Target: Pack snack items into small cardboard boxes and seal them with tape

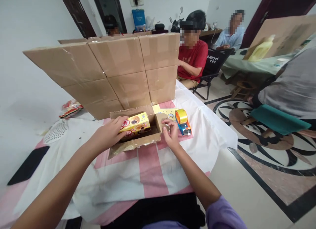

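My left hand (110, 132) is closed around a yellow snack box (136, 123) and holds it over the inside of a small open cardboard box (138, 141). At that box's right end, my right hand (170, 132) pinches the side flap (161, 118). A tape dispenser (183, 121) with a yellow roll and blue-orange body lies just right of my right hand on the pink-and-white cloth (150, 169).
A tall folded cardboard screen (118, 67) stands behind the box. A crumpled snack bag (70, 108) and a white perforated object (56, 131) lie at the left. People sit beyond the screen and at the right near a table with a yellow bottle (261, 49).
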The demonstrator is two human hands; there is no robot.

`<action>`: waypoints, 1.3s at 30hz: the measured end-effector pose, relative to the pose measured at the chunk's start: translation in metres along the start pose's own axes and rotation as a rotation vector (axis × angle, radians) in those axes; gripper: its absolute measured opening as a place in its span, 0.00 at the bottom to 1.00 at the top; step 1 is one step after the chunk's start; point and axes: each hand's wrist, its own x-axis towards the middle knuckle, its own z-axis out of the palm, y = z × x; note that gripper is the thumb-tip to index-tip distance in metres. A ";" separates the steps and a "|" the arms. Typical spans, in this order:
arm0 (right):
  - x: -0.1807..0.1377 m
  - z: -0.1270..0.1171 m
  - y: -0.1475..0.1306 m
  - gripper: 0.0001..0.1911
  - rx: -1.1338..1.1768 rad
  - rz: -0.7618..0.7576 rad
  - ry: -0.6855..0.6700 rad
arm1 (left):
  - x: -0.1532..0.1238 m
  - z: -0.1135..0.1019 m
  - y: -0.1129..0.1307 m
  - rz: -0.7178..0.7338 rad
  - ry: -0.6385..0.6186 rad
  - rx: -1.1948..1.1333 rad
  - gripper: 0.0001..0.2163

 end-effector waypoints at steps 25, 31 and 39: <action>-0.011 0.000 -0.002 0.20 0.102 0.170 -0.302 | -0.001 0.033 -0.027 -0.017 -0.124 0.169 0.22; -0.015 -0.002 -0.001 0.23 0.119 0.210 -0.353 | -0.005 0.031 -0.020 -0.021 -0.159 0.187 0.22; -0.020 -0.003 -0.006 0.22 0.107 0.268 -0.332 | -0.006 0.050 -0.044 -0.100 -0.057 0.021 0.23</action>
